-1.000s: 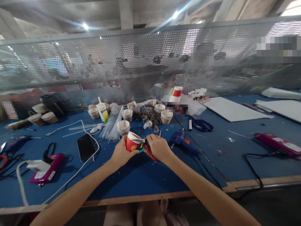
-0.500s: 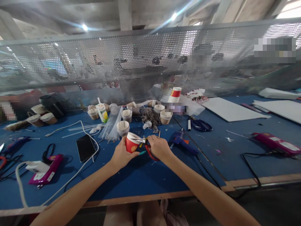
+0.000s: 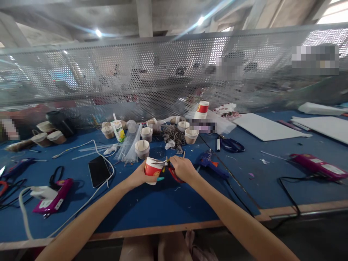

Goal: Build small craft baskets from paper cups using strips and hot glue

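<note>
My left hand (image 3: 140,175) is wrapped round a red and white paper cup (image 3: 152,169), its thumb lying across the front. The cup is held above the blue table, slightly tilted. In my right hand (image 3: 182,168) is a pair of scissors (image 3: 174,174) with red handles. Their metal blades reach left to the cup's upper rim; whether they are cutting through it is too small to tell. Just behind the held cup stands a pale wrapped cup (image 3: 142,149). A blue glue gun (image 3: 210,163) lies to the right of my right hand.
Several wrapped cups, clear plastic sticks (image 3: 128,145) and a heap of twine (image 3: 174,137) lie behind my hands. A phone (image 3: 100,171) and white cable are at left. Purple power strips (image 3: 56,195) lie at both sides. A perforated metal screen (image 3: 163,72) borders the back.
The cup has turned and tilted in my left hand, and more white shows at its base. My left hand has shifted slightly. The scissors stay at the rim.
</note>
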